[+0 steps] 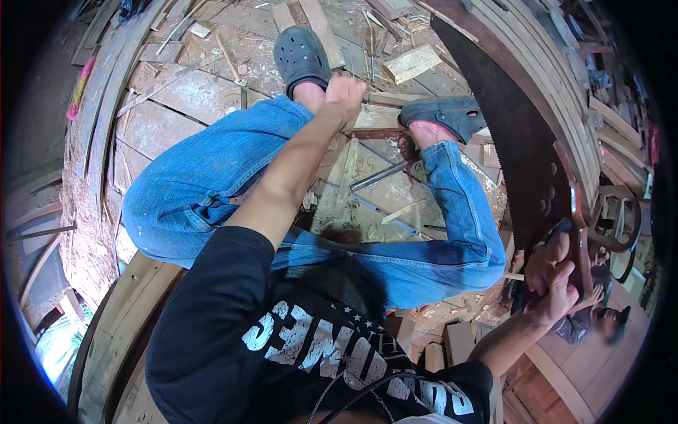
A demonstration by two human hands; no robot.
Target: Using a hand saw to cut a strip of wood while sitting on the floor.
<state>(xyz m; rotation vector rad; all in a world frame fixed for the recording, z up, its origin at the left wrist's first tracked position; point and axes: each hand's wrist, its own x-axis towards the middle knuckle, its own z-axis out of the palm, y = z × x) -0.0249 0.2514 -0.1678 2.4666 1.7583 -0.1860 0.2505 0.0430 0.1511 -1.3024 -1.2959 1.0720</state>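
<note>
Right hand (552, 283) gripped the saw (505, 113) out at the right, seemingly for clearance, while left hand (345, 93) closed by wood (378, 118) between the shoes (300, 56), contents unclear.

The saw (512, 134) has a dark, dull metal blade (505, 113) and a smooth, reddish-brown wooden handle (580, 237) with a slight gloss. Left of the saw, the clogs (302, 58) look like matt moulded plastic, the jeans (191, 177) are faded denim, and the shirt (201, 304) is matt black cloth. Also left of the saw, a metal rod (379, 176) shines, while a wood block (412, 64) looks raw and rough on the dusty floor (166, 131).
</note>
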